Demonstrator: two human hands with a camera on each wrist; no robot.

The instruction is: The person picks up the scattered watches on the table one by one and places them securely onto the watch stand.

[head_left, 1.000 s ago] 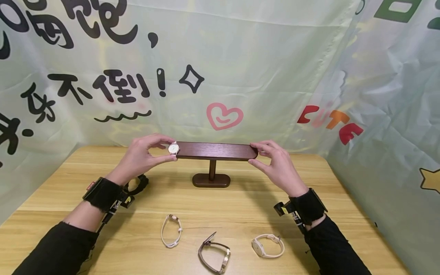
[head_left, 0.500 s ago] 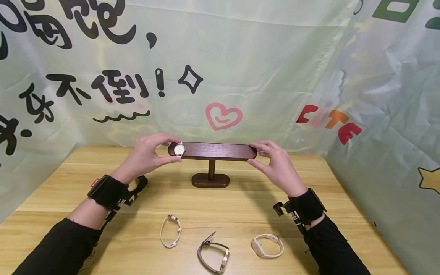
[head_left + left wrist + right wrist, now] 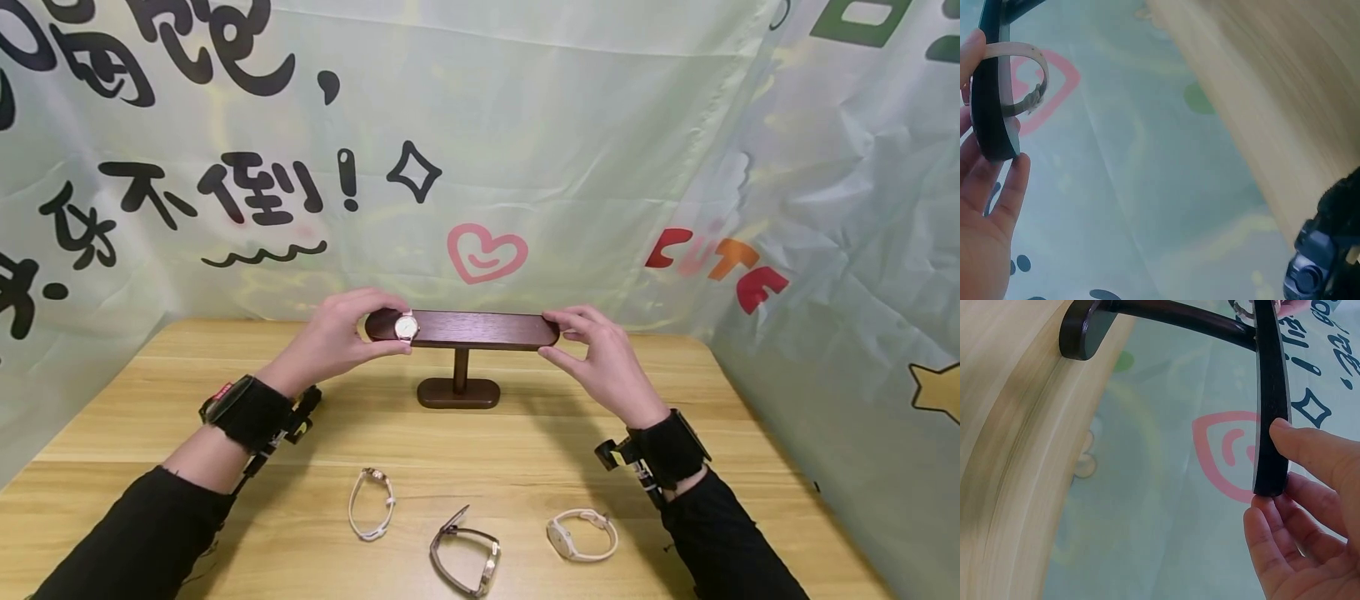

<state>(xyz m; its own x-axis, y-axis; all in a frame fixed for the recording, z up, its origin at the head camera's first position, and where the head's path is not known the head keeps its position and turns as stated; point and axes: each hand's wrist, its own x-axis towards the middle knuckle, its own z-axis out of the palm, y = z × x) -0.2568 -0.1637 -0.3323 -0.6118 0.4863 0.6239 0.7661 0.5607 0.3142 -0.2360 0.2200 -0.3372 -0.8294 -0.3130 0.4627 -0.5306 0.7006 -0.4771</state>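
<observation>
A dark brown wooden watch stand [image 3: 480, 330] with a horizontal bar stands at the back of the table. Looped around the left part of its bar is a wristwatch [image 3: 407, 327] with a round white face and light strap. My left hand [image 3: 337, 333] pinches this watch between thumb and index finger, above and below the bar. In the left wrist view the buckled strap [image 3: 1038, 59] hangs loose behind the bar. At the bar's opposite end my right hand [image 3: 603, 358] grips the rounded tip; the right wrist view shows its thumb on one face and fingers around the end.
On the wooden table [image 3: 300, 492], nearer to me, lie a white-strapped watch [image 3: 372, 535], a dark-strapped watch [image 3: 490, 569] with its strap unfastened at one end, and a chunkier white watch [image 3: 559, 538]. A printed cloth [image 3: 585, 167] hangs close behind the table.
My left hand has slid the wristwatch rightward along the bar, from its left tip inward, uncovering the rounded end. The right hand stays on the other end.
</observation>
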